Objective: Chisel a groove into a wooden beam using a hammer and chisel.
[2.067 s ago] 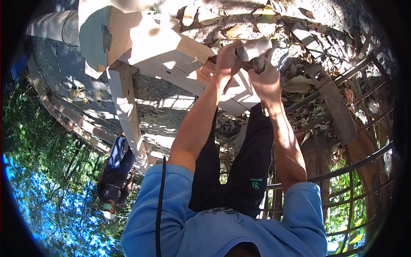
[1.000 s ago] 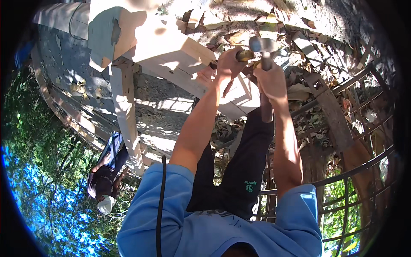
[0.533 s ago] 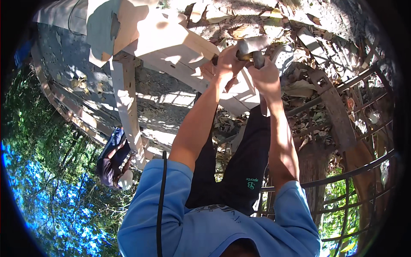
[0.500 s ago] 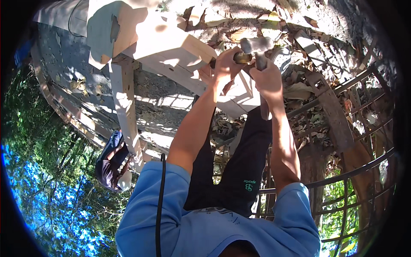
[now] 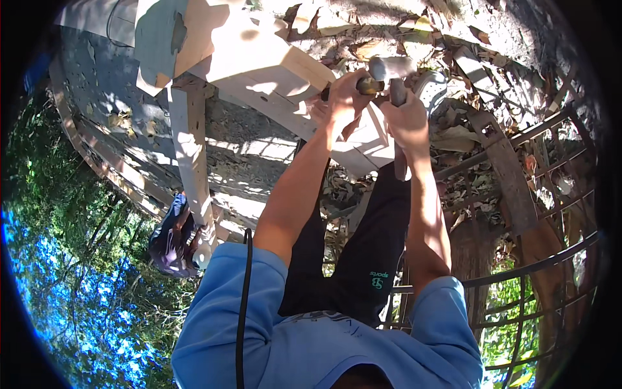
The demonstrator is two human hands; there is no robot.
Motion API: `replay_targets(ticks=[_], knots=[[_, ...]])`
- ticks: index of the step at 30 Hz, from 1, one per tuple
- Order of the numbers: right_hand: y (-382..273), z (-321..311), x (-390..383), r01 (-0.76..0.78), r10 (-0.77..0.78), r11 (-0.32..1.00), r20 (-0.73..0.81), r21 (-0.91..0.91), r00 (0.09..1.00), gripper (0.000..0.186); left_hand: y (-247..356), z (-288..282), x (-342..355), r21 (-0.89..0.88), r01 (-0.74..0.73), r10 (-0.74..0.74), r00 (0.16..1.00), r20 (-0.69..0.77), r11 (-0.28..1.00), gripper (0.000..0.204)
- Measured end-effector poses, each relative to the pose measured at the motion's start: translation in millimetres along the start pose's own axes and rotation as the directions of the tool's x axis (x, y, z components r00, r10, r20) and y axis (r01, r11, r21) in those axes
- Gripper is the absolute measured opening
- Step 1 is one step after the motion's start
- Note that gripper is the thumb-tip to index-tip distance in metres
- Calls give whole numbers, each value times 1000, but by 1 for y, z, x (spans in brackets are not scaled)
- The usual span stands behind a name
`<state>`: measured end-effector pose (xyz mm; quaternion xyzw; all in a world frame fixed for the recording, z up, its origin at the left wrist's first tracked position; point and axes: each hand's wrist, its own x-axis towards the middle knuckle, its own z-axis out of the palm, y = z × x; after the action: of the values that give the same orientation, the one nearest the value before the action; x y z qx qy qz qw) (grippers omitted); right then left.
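Observation:
My left hand is closed round a chisel; its rounded, yellowish-brown handle end points up, and its blade is hidden below my fist. Under that hand lies a pale timber beam. My right hand grips the shaft of a hammer, whose metal head sits just above and beside the chisel's end. Motion smears the right part of the head. The shaft's lower end sticks out below my right fist. Whether head and chisel touch, I cannot tell.
A thick cut wood block stands at the upper left, above a wooden leg. Dry leaves cover the ground. A curved metal grille rises on the right. Another person is bent low at the left.
Both hands keep their grips and have barely moved in the picture. The hammer head shows a little more blur. At the left, the other person's pose has shifted slightly.

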<state>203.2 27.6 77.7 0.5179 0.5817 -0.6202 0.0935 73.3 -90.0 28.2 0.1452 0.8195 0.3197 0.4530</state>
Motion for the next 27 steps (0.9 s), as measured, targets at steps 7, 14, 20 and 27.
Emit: replay_targets(ticks=[7,14,20,27], knots=[[-137,-135,-26,488,-9,535,-573,689,819,14,-11,7,2,158,-144,160,983,-94,977,32],[-27,20,-19,-100,100,994,-4,32,995,10,-13,-9,-9,-91,-149,147,989,-20,985,26],[13,-58,-22,-10,44,907,-72,422,996,10,4,-5,9,249,-69,93,992,-85,966,28],[-35,-119,-28,-14,299,800,-379,599,876,17,36,24,-25,65,-479,464,870,168,875,28]])
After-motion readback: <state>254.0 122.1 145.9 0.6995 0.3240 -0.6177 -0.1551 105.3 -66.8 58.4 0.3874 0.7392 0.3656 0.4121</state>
